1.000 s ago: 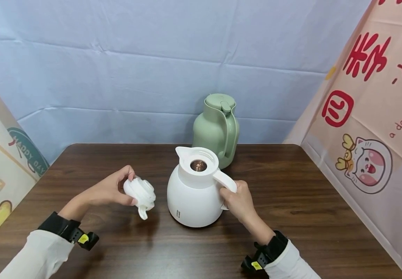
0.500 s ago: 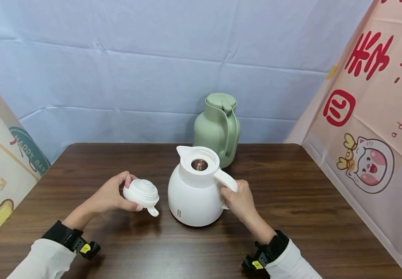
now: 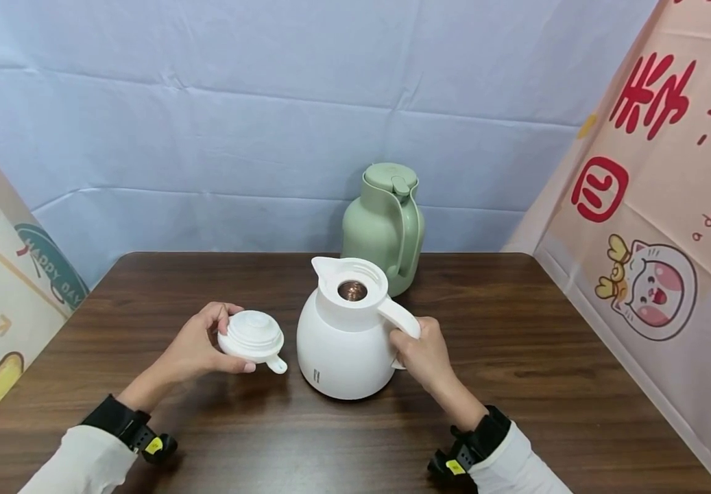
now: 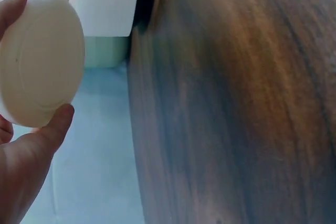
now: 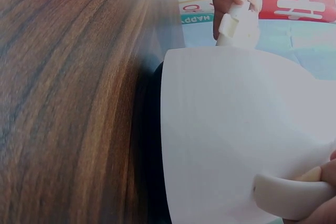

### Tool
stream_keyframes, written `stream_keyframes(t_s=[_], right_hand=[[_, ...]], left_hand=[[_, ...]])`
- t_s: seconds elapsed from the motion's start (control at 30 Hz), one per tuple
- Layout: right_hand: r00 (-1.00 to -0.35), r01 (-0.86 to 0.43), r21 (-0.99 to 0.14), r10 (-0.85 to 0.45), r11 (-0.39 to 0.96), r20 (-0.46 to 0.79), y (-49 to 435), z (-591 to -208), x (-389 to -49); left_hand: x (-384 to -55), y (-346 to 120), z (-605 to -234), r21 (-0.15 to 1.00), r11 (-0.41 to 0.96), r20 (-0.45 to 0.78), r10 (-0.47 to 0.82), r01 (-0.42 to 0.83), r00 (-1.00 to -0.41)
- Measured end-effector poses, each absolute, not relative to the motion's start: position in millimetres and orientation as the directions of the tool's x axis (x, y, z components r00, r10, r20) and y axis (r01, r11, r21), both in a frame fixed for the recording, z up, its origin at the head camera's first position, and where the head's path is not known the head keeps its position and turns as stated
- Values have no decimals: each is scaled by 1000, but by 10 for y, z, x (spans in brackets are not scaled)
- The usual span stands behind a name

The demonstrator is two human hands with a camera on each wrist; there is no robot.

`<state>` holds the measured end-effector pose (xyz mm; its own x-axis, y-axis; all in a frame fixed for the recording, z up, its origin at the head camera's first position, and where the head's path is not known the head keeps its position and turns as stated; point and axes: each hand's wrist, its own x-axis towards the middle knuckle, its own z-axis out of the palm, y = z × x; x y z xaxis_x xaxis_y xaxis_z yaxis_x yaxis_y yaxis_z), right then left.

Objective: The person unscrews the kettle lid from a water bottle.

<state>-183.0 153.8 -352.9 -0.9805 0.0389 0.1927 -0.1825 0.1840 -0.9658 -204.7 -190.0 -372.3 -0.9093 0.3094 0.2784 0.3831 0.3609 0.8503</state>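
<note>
- The white lid (image 3: 251, 336) is held above the table (image 3: 552, 384), just left of the white jug (image 3: 344, 357) and apart from it.
- Its stepped side faces up, with the disc tipped a little; its small tab (image 3: 278, 365) points right and toward the person. The left wrist view shows its broad, smooth face.
- The left hand (image 3: 203, 343) grasps the lid by its rim, thumb along the near edge and fingers on the far side.
- The jug stands upright on the table, its long axis vertical. Its spout (image 3: 324, 266) points back and to the left, its handle (image 3: 401, 321) to the right and slightly toward the person. The round opening on top is uncovered, showing a coppery inside.
- The right hand (image 3: 424, 353) has its fingers wrapped round that handle.
- One second ago the lid hung steeply tilted with its tab downward; now it lies closer to level and the tab has swung farther right. The jug and the right hand are where they were.
- Behind the jug stands an upright green jug (image 3: 370, 237), its handle facing the person and to the right.
- A pale blue sheet (image 3: 207, 123) hangs behind the table, and a printed cloth (image 3: 639, 206) on the right.
</note>
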Motion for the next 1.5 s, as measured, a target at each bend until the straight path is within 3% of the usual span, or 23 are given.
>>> stream_keyframes(t_s=[0.83, 1.17, 1.5], right_hand=[[-974, -201, -958, 60, 204, 217, 1550, -3579, -1841], [-980, -168, -954, 66, 249, 190, 1543, -3566, -1851], [-968, -224, -948, 61, 227, 244, 1550, -3596, -1860]], left_hand=[[-2062, -1875, -3877, 714, 614, 137, 349, 336, -927], [-2040, -1880, -3910, 690, 647, 81, 375, 323, -924], [-2032, -1834, -3976, 591, 721, 70, 402, 362, -913]])
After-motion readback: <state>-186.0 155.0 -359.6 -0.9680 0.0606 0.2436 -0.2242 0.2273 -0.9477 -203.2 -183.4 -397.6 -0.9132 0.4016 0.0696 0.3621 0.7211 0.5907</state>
